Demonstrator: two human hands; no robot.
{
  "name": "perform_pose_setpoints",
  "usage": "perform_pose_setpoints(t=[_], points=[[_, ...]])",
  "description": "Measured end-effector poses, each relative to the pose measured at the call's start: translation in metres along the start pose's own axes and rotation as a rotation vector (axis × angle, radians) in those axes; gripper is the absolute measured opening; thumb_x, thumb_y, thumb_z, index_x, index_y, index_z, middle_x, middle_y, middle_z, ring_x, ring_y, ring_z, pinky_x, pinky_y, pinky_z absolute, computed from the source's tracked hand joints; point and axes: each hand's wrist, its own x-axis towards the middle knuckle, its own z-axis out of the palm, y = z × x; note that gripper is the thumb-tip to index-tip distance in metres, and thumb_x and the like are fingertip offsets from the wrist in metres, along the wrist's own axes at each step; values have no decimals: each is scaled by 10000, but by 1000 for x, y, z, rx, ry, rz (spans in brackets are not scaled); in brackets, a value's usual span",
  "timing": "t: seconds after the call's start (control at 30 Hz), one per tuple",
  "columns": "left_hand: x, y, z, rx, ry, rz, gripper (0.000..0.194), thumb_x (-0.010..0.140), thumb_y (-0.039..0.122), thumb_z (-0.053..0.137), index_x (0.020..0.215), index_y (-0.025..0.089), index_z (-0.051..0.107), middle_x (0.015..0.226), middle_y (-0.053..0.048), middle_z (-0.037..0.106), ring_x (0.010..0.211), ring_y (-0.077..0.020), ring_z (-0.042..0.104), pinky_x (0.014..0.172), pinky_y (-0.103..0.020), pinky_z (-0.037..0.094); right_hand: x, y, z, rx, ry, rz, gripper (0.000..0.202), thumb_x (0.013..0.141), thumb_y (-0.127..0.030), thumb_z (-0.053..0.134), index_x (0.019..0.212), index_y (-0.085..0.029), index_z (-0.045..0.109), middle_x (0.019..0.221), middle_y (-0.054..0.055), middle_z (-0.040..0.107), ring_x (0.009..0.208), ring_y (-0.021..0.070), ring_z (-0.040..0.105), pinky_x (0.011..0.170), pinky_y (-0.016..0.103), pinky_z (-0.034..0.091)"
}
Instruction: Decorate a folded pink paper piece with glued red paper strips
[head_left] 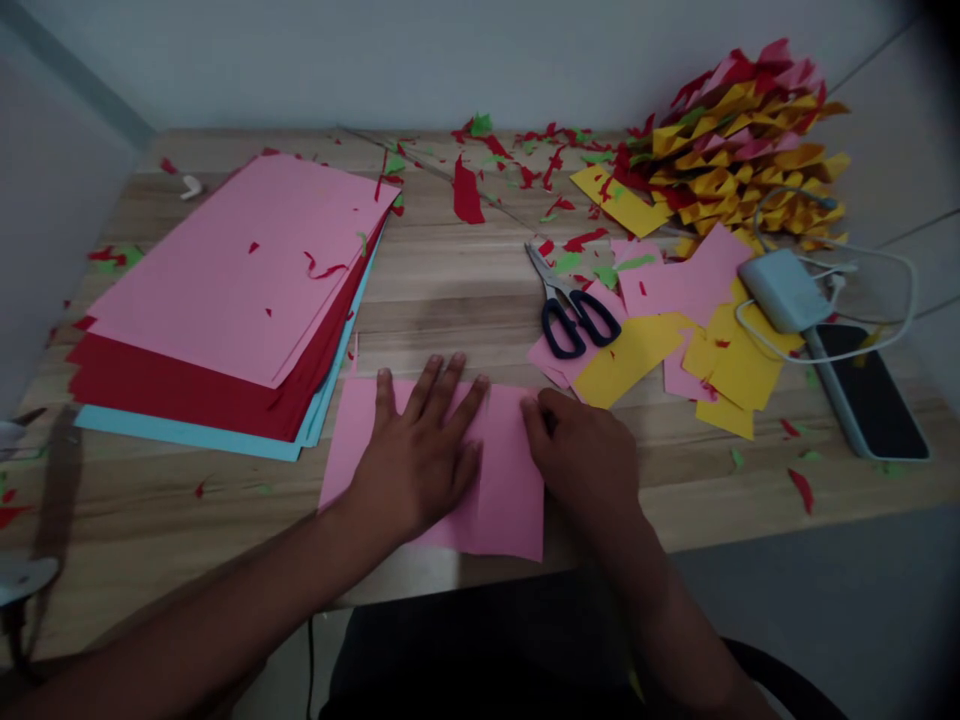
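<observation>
A pink sheet of paper (511,490) with a crease running down it lies near the table's front edge. My left hand (420,450) rests flat on the sheet, its fingers spread. At the sheet's upper right corner, my right hand (585,445) is closed, with thumb and forefinger pinching the paper's edge. Scissors with dark blue handles (566,325) lie beyond the right hand, partly on pink and yellow paper pieces (630,355).
A stack of pink, red and light blue sheets (240,270) sits at the left. At the right are a phone (874,395), a white charger with cable (784,290) and a pile of folded yellow, pink and red paper (750,150). Scraps litter the wooden table (442,290).
</observation>
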Motion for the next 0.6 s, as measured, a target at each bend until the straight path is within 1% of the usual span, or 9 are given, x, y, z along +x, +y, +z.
perform_pose_setpoints(t=[0.07, 0.17, 0.23, 0.3, 0.37, 0.43, 0.53, 0.6], points=[[0, 1, 0, 2, 9, -2, 569, 996, 339, 423, 1552, 221, 400, 1665, -160, 281, 1538, -369, 262, 1195, -732, 73, -4, 2, -1, -2, -3, 26, 339, 1001, -395, 461, 828, -227, 699, 756, 52, 731, 625, 185, 571, 572, 302, 169], [1, 1, 0, 2, 3, -2, 563, 999, 338, 415, 1548, 219, 406, 1669, -159, 271, 1541, -368, 255, 1197, -730, 71, -13, 5, -2, 46, -47, 45, 398, 999, -479, 469, 770, -227, 675, 708, 36, 709, 595, 177, 547, 563, 295, 186], [1, 0, -1, -4, -8, 1, 572, 999, 343, 411, 1556, 217, 391, 1671, -165, 260, 1543, -373, 246, 1189, -741, 74, -23, 9, 0, 72, -61, 25, 432, 994, -519, 470, 740, -225, 659, 659, 27, 681, 578, 177, 538, 563, 297, 203], [1, 0, -1, -10, -17, 2, 579, 1000, 340, 403, 1565, 214, 375, 1674, -169, 248, 1545, -374, 240, 1182, -750, 77, -34, 12, 6, 78, -35, -26, 414, 1003, -482, 467, 745, -220, 656, 646, 29, 661, 594, 186, 554, 579, 305, 236], [1, 0, -1, -15, -27, 0, 579, 1002, 332, 395, 1568, 213, 368, 1676, -165, 242, 1546, -372, 237, 1181, -748, 79, -44, 16, 12, 93, 24, -74, 377, 1014, -411, 461, 761, -211, 656, 670, 37, 657, 644, 201, 584, 613, 314, 282], [1, 0, -1, -19, -29, -5, 575, 1005, 328, 391, 1568, 217, 368, 1677, -159, 244, 1546, -373, 239, 1182, -745, 79, -53, 19, 16, 116, 69, -87, 370, 1023, -377, 447, 767, -207, 652, 691, 43, 658, 670, 207, 595, 633, 321, 300], [1, 0, -2, -19, -29, -8, 568, 1009, 332, 387, 1566, 219, 374, 1680, -154, 239, 1547, -374, 235, 1185, -741, 73, -62, 20, 18, 142, 85, -86, 401, 1028, -418, 442, 743, -213, 635, 673, 35, 650, 649, 207, 580, 634, 328, 301], [1, 0, -3, -17, -38, -9, 567, 1009, 331, 389, 1565, 218, 375, 1683, -152, 230, 1551, -369, 227, 1190, -735, 71, -67, 21, 18, 154, 87, -130, 402, 1028, -408, 447, 724, -214, 625, 683, 35, 657, 681, 213, 585, 672, 336, 321]])
